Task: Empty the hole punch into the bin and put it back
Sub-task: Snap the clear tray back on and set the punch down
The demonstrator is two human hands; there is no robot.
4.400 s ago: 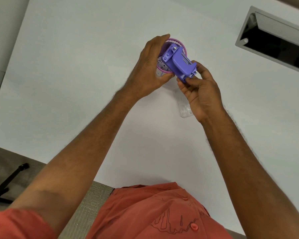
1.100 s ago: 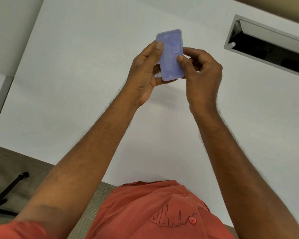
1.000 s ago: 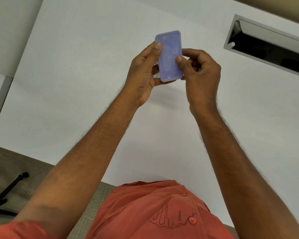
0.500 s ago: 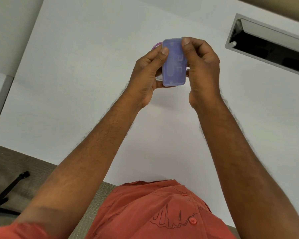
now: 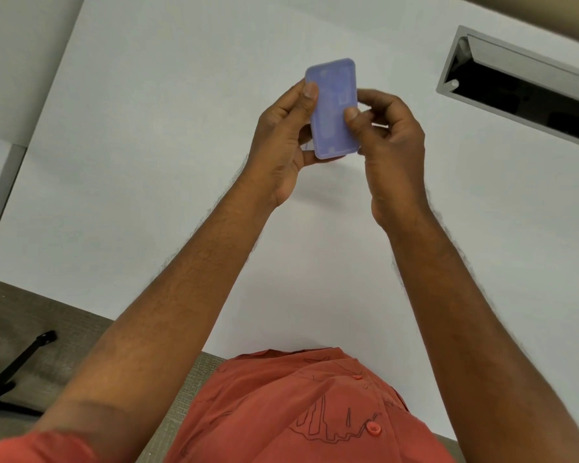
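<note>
I hold the purple hole punch [image 5: 333, 108] upside down above the white table [image 5: 147, 162], its flat translucent base cover facing me. My left hand [image 5: 281, 142] grips its left edge, thumb on the upper left corner. My right hand [image 5: 388, 135] grips its right edge, thumb pressed on the cover. The body of the punch is hidden beneath the cover. The bin does not show; my hands and the punch cover the spot where it stood.
A metal-framed cable slot [image 5: 522, 91] opens in the table at the upper right. The table's near edge runs above my orange shirt [image 5: 301, 412]. A black chair leg [image 5: 10, 369] stands on the grey floor at the lower left.
Earlier I held the punch over a small purple-rimmed bin, its clear cover lying on the table. Now the cover sits on the base, and my right thumb has slid down it since half a second ago.
</note>
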